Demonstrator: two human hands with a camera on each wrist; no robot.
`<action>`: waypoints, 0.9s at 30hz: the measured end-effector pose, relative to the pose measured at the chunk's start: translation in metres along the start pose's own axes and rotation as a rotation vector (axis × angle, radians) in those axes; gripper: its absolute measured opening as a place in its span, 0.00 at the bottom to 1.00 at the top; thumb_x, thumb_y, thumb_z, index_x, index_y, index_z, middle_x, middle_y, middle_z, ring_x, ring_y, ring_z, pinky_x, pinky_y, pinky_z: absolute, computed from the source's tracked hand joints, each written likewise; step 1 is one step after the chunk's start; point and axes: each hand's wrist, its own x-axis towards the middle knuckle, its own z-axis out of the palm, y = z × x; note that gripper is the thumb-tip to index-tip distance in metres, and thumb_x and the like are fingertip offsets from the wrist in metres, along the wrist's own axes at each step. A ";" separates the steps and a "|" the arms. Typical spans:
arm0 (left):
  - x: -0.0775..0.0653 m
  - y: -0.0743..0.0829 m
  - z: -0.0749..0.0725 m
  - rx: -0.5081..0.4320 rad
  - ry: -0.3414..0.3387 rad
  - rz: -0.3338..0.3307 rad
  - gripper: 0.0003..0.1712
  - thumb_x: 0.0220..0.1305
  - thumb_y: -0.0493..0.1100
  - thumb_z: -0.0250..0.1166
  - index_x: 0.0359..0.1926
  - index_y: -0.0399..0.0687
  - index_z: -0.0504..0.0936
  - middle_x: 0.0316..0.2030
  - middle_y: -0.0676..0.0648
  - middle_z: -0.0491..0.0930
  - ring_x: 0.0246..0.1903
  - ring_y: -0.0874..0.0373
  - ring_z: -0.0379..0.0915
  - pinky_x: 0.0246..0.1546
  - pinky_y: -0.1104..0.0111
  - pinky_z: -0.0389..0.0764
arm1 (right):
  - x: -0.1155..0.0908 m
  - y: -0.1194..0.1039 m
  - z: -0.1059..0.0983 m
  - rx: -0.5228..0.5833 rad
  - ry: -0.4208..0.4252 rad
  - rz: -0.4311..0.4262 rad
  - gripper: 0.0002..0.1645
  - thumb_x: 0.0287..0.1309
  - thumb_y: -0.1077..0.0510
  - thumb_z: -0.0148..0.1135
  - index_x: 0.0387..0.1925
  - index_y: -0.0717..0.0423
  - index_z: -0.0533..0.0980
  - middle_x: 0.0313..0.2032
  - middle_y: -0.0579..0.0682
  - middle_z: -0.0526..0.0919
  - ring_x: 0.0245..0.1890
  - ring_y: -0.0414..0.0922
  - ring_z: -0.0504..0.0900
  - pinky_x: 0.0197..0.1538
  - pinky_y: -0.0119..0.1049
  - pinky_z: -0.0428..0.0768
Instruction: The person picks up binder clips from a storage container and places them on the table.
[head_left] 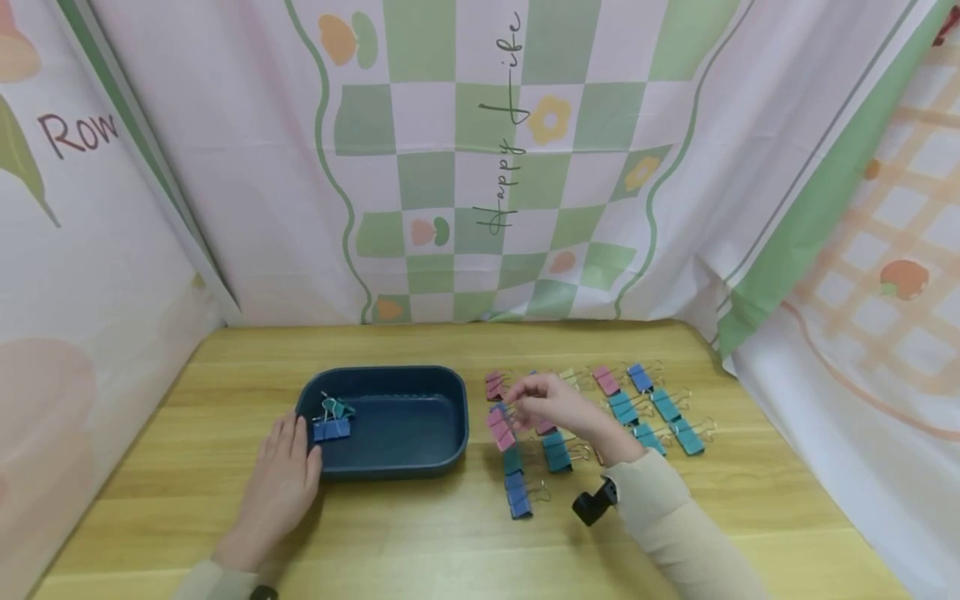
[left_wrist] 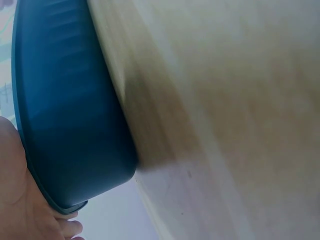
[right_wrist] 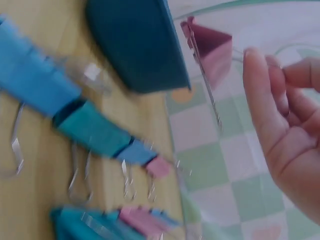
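My right hand (head_left: 555,408) pinches a pink binder clip (head_left: 501,429) by a wire handle, above the clips on the table. In the right wrist view, the pink clip hangs from thumb and fingertip, clear of the table, its other handle sticking out. The left hand (head_left: 285,471) rests against the left end of a dark blue tray (head_left: 390,473), fingers fairly straight, thumb at the near corner of the rim. Inside the tray's left end lie a blue binder clip (head_left: 332,429) and a teal binder clip (head_left: 339,407).
Rows of binder clips lie right of the tray, among them a blue clip (head_left: 517,496), a teal clip (head_left: 557,452) and a pink clip (head_left: 606,380). A patterned curtain (head_left: 495,183) hangs behind the wooden table (head_left: 405,542), with more cloth at both sides.
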 end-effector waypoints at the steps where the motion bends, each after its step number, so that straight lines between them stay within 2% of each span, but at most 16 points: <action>1: 0.000 0.000 0.000 -0.004 0.001 0.000 0.32 0.71 0.45 0.41 0.63 0.20 0.52 0.65 0.25 0.46 0.64 0.31 0.41 0.62 0.44 0.46 | -0.004 0.002 -0.002 0.001 -0.012 0.002 0.15 0.64 0.63 0.47 0.44 0.73 0.72 0.35 0.65 0.77 0.33 0.60 0.80 0.41 0.57 0.77; 6: 0.000 0.000 0.000 -0.018 -0.001 -0.005 0.32 0.71 0.45 0.41 0.64 0.20 0.52 0.65 0.25 0.46 0.64 0.31 0.40 0.61 0.44 0.46 | -0.020 0.016 -0.013 0.007 -0.062 -0.018 0.17 0.64 0.63 0.49 0.44 0.77 0.69 0.31 0.60 0.77 0.31 0.52 0.81 0.40 0.54 0.78; 13: 0.000 0.001 0.000 -0.007 -0.001 -0.007 0.32 0.71 0.45 0.41 0.64 0.20 0.52 0.65 0.25 0.45 0.64 0.32 0.40 0.62 0.44 0.46 | -0.040 0.030 -0.027 0.063 -0.120 -0.064 0.12 0.62 0.68 0.46 0.41 0.77 0.70 0.34 0.70 0.75 0.29 0.49 0.81 0.36 0.51 0.80; 20: 0.000 0.000 0.001 -0.027 -0.003 -0.009 0.32 0.71 0.45 0.40 0.64 0.20 0.51 0.65 0.25 0.44 0.64 0.32 0.40 0.62 0.44 0.46 | -0.060 0.043 -0.036 0.045 -0.114 -0.030 0.13 0.59 0.70 0.45 0.40 0.81 0.67 0.29 0.62 0.77 0.28 0.50 0.81 0.34 0.60 0.76; 27: 0.000 0.001 0.000 -0.033 -0.007 -0.011 0.32 0.71 0.45 0.40 0.64 0.20 0.51 0.65 0.24 0.44 0.64 0.31 0.40 0.62 0.44 0.45 | -0.072 0.058 -0.037 0.124 -0.170 -0.004 0.12 0.56 0.72 0.46 0.40 0.80 0.68 0.30 0.58 0.76 0.30 0.48 0.81 0.36 0.48 0.81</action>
